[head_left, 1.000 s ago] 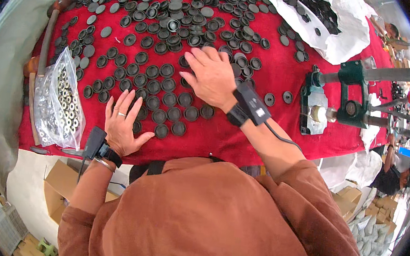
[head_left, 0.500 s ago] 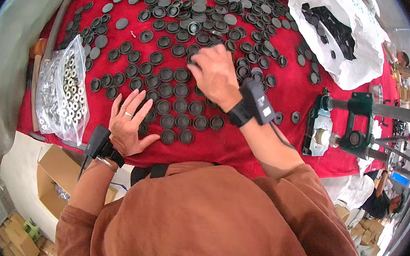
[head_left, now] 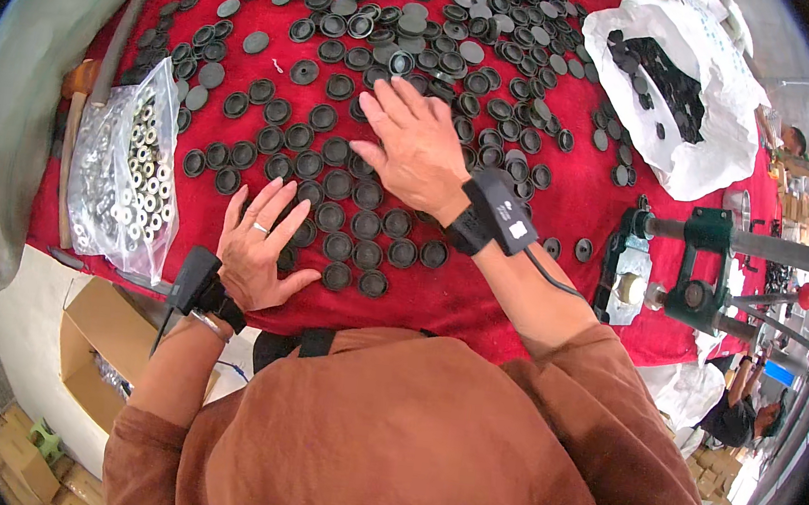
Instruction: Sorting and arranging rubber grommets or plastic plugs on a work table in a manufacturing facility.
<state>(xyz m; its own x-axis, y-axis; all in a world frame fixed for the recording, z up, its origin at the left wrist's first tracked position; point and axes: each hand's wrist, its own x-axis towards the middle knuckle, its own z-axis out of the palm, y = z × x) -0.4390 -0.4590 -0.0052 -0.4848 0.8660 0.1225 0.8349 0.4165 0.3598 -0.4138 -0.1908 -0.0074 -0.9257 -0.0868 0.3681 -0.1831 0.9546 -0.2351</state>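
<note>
Many round black caps, shaped like shallow cups, are spread over a red cloth [head_left: 478, 300]. In a loose patch of them, one cap [head_left: 337, 245] lies hollow side up between my hands. My left hand [head_left: 257, 252] rests at the patch's left edge, fingers spread, a ring on one of them; its fingertips touch or nearly touch the caps there. Over the far right part of the patch lies my right hand [head_left: 413, 150], palm down with fingers stretched out and thumb apart. It covers some caps, and nothing shows gripped in it.
At left lies a clear plastic bag [head_left: 126, 179] of metal rings, beside long wooden-handled tools [head_left: 123, 41]. A white sack [head_left: 711, 152] holding black pieces sits far right. Below it stands a green hand press [head_left: 705, 255]. A cardboard box [head_left: 106, 320] is under the table's left edge.
My right hand has come a little nearer, and its bent fingers have straightened out over the caps. My left hand stays by the patch. The whole view has shifted slightly.
</note>
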